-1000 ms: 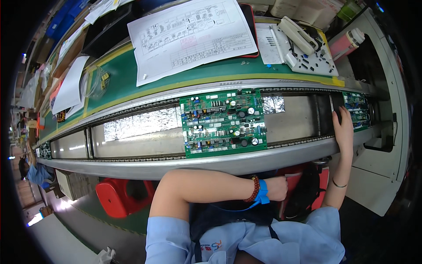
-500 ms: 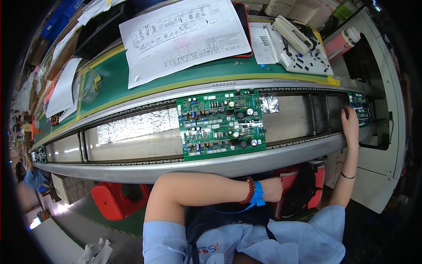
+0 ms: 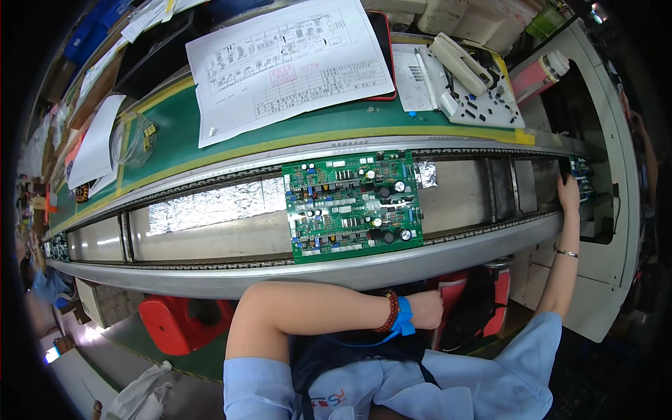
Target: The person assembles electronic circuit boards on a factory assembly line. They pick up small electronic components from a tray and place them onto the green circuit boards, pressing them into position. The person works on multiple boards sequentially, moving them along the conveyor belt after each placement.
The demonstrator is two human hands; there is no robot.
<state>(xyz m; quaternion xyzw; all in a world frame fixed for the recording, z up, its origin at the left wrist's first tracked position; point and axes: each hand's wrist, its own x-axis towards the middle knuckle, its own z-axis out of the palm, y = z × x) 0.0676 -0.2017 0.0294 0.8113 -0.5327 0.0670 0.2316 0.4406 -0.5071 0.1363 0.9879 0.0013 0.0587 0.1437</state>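
My right hand [image 3: 569,192] reaches to the far right end of the conveyor. Its fingers are bent against the near-side edge of a green circuit board [image 3: 582,172], which lies partly inside the machine opening; the fingertips are partly hidden. My left arm lies bent across my front, and my left hand [image 3: 425,310] is closed in a fist below the rail, with no thing showing in it. A blue strap and a beaded bracelet circle that wrist. Before me, a larger populated green circuit board [image 3: 350,206] spans the two conveyor chains.
The metal front rail [image 3: 210,278] runs between me and the conveyor. Behind it, a green bench holds a printed drawing [image 3: 294,66], a white tray [image 3: 483,105] of small black parts and a pink bottle [image 3: 539,75]. A red stool [image 3: 171,325] stands at left; a white machine [image 3: 595,294] is at right.
My right hand has moved farther right with the circuit board, which has gone deeper into the machine opening. My left fist stays in place. The view has shifted slightly.
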